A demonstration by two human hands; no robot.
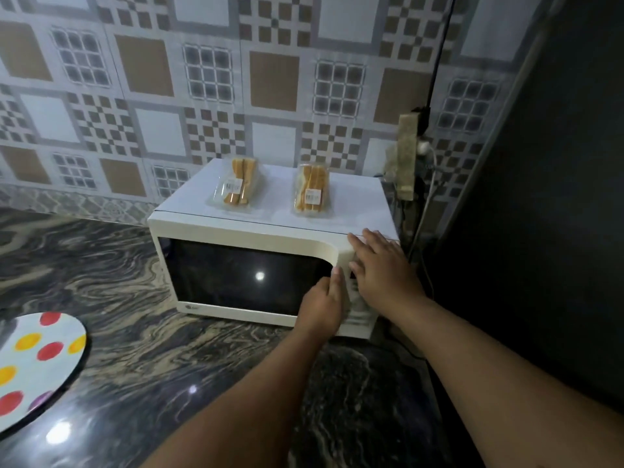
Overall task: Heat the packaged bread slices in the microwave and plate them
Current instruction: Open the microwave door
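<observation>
A dark marbled counter (141, 298) fills the near ground. Behind it, a wall (209, 72) of patterned tiles in grey, white and brown. At far right, a worn socket board (407, 153) hangs with a black cable (439, 52) running up and a white plug (423, 146) in it.

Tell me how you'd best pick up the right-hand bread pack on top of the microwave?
Come from above and the front, and pinch the right bread pack across its two long sides. It lies flat on the microwave with its narrow end towards the person, nothing beside it. Both hands are at the microwave's front, so either would have to lift first.
</observation>
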